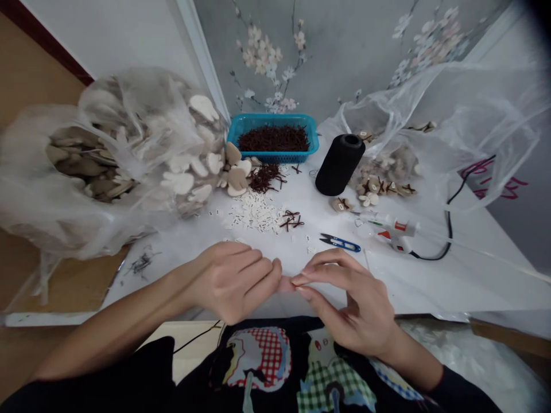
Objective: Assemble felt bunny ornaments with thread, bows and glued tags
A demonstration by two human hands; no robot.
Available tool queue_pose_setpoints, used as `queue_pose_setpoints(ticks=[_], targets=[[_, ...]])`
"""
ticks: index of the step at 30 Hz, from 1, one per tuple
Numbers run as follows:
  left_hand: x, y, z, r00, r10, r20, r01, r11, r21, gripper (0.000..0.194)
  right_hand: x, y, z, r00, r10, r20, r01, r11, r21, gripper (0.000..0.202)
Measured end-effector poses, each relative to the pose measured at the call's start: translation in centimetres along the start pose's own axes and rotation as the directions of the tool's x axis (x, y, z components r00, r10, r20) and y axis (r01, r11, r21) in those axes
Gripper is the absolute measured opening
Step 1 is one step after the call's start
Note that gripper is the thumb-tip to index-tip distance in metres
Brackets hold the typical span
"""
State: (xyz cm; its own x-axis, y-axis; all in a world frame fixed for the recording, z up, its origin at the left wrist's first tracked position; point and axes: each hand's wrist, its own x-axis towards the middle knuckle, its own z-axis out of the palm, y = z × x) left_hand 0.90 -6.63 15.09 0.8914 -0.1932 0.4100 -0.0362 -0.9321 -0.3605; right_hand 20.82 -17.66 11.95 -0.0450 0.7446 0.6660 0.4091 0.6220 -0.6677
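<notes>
My left hand [241, 280] is closed at the table's front edge, its fingers curled around something I cannot make out. Beside it, the thumb and fingers of my right hand [350, 298] pinch a tiny reddish thing [294, 283] near the left hand's fingertips. Just beyond the hands lie blue thread snips [340, 242], several dark brown bows [293, 220] and a pile of small white tags [256, 212].
A blue basket [272, 155] of brown bows stands at the back. Right of it are a black thread cone [340, 164] and a glue gun [398, 235] with a cord. Plastic bags of beige felt shapes [200, 166] bulge at left; another bag stands at right.
</notes>
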Motion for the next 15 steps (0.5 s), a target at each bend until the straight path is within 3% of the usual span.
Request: queue_pose_setpoints(ticks=[5,15], targets=[[-0.09,-0.34,-0.67,0.974,-0.165,0.153,0.175,0.983,-0.056,0.015,0.41,0.08,0.26,1.0,-0.002,0.028,0.004,0.998,-0.056,0.032],[-0.53,-0.48,0.02,0.968,-0.198,0.153,0.221,0.964,-0.15,0.026,0.45,0.42,0.79,0.997,-0.017,0.072,0.025,0.994,-0.103,0.039]])
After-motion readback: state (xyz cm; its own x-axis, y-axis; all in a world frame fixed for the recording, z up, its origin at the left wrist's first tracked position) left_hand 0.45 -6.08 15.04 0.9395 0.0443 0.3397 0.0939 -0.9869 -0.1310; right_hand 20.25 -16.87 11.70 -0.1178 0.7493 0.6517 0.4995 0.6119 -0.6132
